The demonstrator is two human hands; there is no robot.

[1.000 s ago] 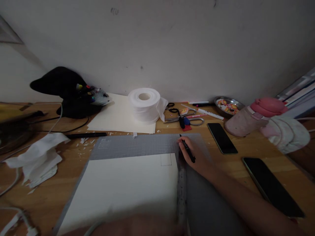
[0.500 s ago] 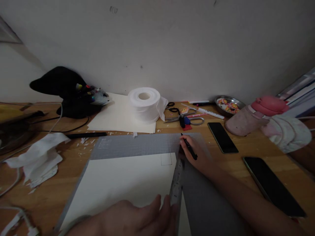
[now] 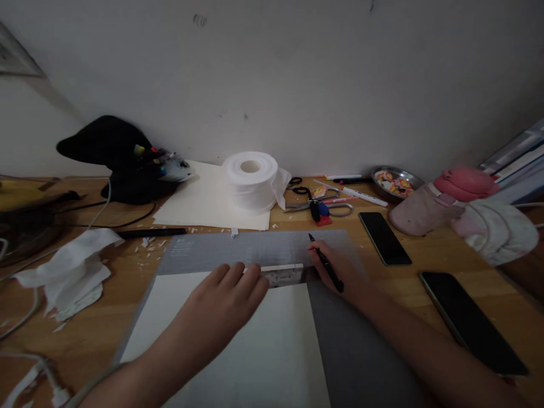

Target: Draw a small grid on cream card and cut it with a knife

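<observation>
Across the paper (image 3: 263,351), near its far edge, my left fingers (image 3: 255,276) hold the ruler (image 3: 285,277), its right end just beside my right fingers (image 3: 324,248), which grip a black pen (image 3: 327,266).

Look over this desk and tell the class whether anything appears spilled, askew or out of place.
Yes: small white scraps lie scattered on the wooden desk, mostly left of the gray mat, and crumpled white paper lies close by; both look like uncleared litter.
</observation>
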